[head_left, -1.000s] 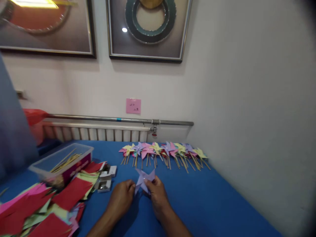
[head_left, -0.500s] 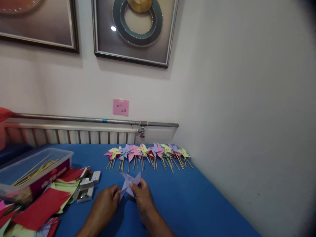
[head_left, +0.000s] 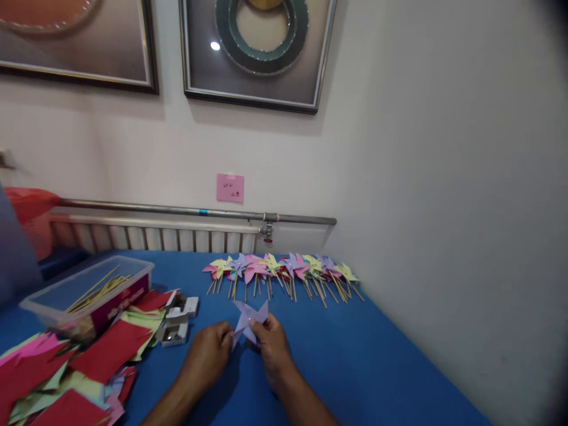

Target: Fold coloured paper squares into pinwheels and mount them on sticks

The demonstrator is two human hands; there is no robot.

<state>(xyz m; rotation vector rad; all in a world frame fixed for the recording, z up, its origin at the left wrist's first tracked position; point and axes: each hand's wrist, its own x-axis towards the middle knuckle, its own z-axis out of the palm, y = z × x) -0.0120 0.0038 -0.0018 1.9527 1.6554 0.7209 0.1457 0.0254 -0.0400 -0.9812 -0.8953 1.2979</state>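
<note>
Both of my hands hold a folded lilac paper pinwheel [head_left: 248, 315] just above the blue table [head_left: 346, 355]. My left hand [head_left: 207, 357] pinches its left side with curled fingers. My right hand [head_left: 273, 349] grips it from the right, thumb pressed near its middle. A row of several finished pinwheels on sticks [head_left: 284, 272], pink, yellow and lilac, lies further back along the table's far edge.
A clear plastic box of wooden sticks [head_left: 89, 290] stands at the left. Loose red, green and pink paper squares [head_left: 89, 361] are heaped in front of it. A small white box [head_left: 177, 325] lies beside them. A radiator and pipe [head_left: 177, 212] run along the wall.
The view swung right and then back to the left. My hands kept hold of the lilac pinwheel in about the same pose throughout.
</note>
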